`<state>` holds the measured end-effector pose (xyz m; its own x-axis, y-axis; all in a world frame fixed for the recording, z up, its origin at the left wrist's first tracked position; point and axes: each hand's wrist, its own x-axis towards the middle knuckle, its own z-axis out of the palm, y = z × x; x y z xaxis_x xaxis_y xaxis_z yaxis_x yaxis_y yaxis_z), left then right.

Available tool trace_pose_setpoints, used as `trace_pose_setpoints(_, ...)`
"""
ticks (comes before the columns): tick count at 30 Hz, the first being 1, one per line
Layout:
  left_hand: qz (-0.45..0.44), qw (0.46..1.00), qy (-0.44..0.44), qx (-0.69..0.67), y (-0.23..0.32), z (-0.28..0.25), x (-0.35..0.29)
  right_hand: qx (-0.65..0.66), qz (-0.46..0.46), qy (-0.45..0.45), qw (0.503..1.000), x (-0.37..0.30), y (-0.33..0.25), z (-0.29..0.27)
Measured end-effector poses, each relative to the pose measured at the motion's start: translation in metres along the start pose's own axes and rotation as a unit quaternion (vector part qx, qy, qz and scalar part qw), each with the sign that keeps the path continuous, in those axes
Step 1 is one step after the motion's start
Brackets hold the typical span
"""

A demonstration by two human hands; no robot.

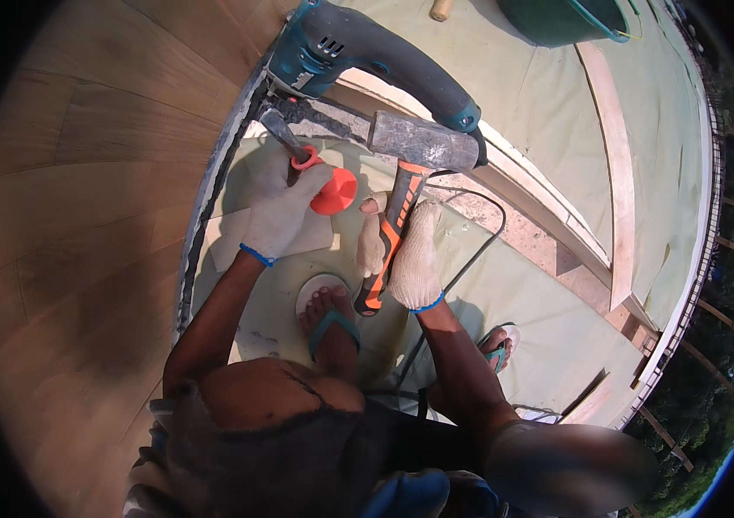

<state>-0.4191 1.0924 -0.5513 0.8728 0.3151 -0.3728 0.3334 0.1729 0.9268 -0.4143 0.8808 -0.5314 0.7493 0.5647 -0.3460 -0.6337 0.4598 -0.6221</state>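
My left hand (274,214), in a white knit glove, is closed around a cold chisel (281,131) with a round red hand guard (334,192). The chisel's metal end points up and left, close to the dark gap along the plank floor. My right hand (417,259), also gloved, grips the orange and black handle of a club hammer (423,141). Its heavy grey head is at the upper end, right of the chisel and apart from it. A bare fingertip shows at the glove. Beyond both hands lies a teal and black corded power tool (384,62).
Wood-look planks (82,190) cover the left side. Pale green sheeting (557,345) lies under my sandalled feet (330,319), with a flat pale piece (311,231) beneath my left hand. A black cable (481,250), a long wooden strip (615,173) and a green bucket (557,19) are at right.
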Motion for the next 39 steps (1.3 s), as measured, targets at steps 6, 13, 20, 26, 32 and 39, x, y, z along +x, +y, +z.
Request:
trace_pose_setpoints(6,-0.057,0.996,0.004,-0.064,0.007,-0.007,-0.005,-0.281,-0.09,0.116,0.949,0.005,-0.003,-0.009)
trace_pose_setpoints(13,-0.08,0.98,-0.022,-0.182,0.004,-0.01,0.003,-0.352,-0.149,0.108,0.918,0.01,-0.011,-0.009)
trace_pose_setpoints(20,-0.095,0.962,-0.064,-0.248,0.014,-0.004,0.029,-0.383,-0.119,0.124,0.908,0.0,-0.008,-0.016)
trace_pose_setpoints(26,-0.074,0.944,-0.11,-0.302,0.016,-0.01,0.045,-0.303,-0.104,0.179,0.93,0.0,-0.007,-0.007)
trace_pose_setpoints(32,-0.081,0.938,-0.121,-0.315,0.023,-0.008,0.047,-0.222,-0.154,0.223,0.936,-0.003,0.011,-0.011)
trace_pose_setpoints(39,-0.071,0.929,-0.166,-0.323,0.025,-0.014,0.052,-0.164,-0.186,0.249,0.936,0.005,0.027,0.003)
